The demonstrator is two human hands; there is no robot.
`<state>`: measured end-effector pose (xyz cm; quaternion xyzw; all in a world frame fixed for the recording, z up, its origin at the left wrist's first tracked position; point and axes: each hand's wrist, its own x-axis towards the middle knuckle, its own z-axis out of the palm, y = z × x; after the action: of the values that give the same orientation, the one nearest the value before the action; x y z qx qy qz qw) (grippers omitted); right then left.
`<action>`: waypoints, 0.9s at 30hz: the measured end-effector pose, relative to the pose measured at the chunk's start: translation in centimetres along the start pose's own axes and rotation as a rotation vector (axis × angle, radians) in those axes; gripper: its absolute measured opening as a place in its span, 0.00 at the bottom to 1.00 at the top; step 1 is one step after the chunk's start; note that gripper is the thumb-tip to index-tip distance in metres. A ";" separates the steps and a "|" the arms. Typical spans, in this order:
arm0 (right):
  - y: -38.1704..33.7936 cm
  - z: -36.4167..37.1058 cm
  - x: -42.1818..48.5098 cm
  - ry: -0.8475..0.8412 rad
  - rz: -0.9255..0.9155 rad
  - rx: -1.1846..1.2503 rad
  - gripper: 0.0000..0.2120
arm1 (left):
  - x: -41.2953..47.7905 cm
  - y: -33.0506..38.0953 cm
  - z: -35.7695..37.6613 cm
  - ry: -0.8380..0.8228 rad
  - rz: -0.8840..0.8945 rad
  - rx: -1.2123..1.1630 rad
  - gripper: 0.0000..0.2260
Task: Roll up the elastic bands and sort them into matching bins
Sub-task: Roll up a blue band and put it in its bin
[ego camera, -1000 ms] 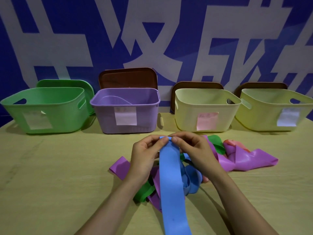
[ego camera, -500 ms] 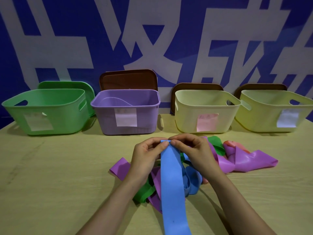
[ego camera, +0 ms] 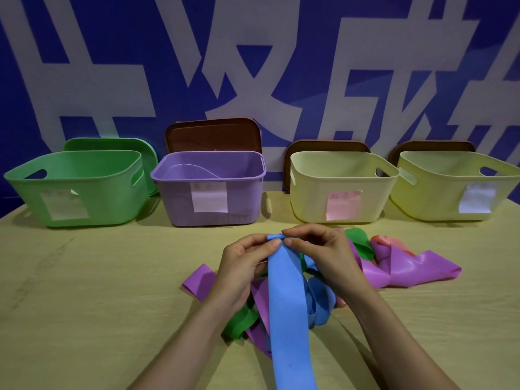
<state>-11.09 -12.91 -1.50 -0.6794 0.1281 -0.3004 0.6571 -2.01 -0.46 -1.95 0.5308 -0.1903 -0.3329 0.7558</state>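
A long blue elastic band point(ego camera: 287, 305) runs from the bottom edge up the table's middle. My left hand point(ego camera: 242, 271) and my right hand point(ego camera: 326, 257) pinch its far end, which is folded over into a small roll. Under them lies a tangle of bands: purple point(ego camera: 410, 271), green point(ego camera: 357, 240), pink point(ego camera: 388, 240) and another green piece point(ego camera: 242, 322). Along the back stand a green bin point(ego camera: 76, 190), a purple bin point(ego camera: 208, 190), a pale yellow bin with a pink label point(ego camera: 340, 190) and a yellow bin with a white label point(ego camera: 455, 187).
Lids lean against the blue and white wall behind the bins: a green lid point(ego camera: 112, 143) and brown lids point(ego camera: 213, 133). The wooden table point(ego camera: 98, 291) shows bare surface at the left and front right.
Both hands have stayed at the blue band's far end, and their fingers have turned its tip over a little more into a small roll.
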 end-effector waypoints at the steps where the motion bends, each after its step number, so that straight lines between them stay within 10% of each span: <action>1: 0.0 0.0 0.0 0.001 0.001 -0.007 0.06 | -0.1 0.1 0.0 -0.015 -0.017 -0.012 0.08; 27: 0.4 -0.4 0.2 -0.050 0.006 -0.131 0.05 | 0.0 -0.2 -0.1 -0.068 -0.062 0.049 0.08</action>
<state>-11.04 -13.35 -1.87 -0.7278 0.1331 -0.2722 0.6152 -2.04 -0.42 -2.20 0.5434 -0.2074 -0.3692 0.7249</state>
